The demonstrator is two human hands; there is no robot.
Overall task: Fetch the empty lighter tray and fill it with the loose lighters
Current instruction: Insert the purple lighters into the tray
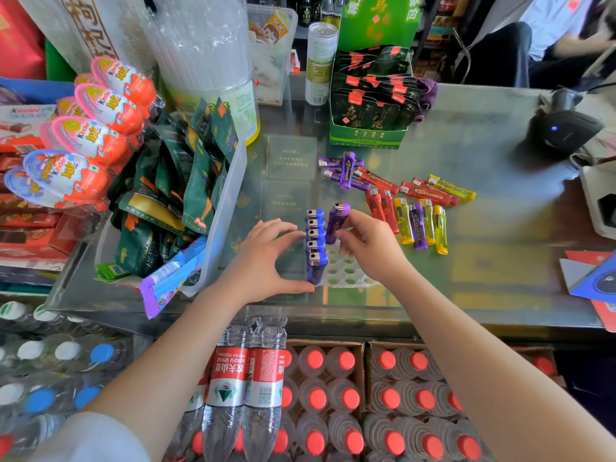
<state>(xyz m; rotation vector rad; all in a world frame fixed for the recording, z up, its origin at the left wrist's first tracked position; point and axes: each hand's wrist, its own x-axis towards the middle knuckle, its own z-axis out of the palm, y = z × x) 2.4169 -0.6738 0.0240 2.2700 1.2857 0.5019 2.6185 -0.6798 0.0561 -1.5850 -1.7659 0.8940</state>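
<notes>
Lighter tray sat on the glass counter, blue lighters standing along its left edge. Left hand spread open against that row; right hand pinched a purple lighter above the tray. Loose lighters lay beyond it.

Glossy plastic lighters, glass countertop.

A single wide-angle camera sits on the person's head, looking forward and steeply down over the near edge of a glass counter. It is close: both forearms enter from the bottom corners, and the hands fall near the middle. Straight lines bow toward the frame's sides. Crates of bottles fill the bottom, below the counter's near edge.
</notes>
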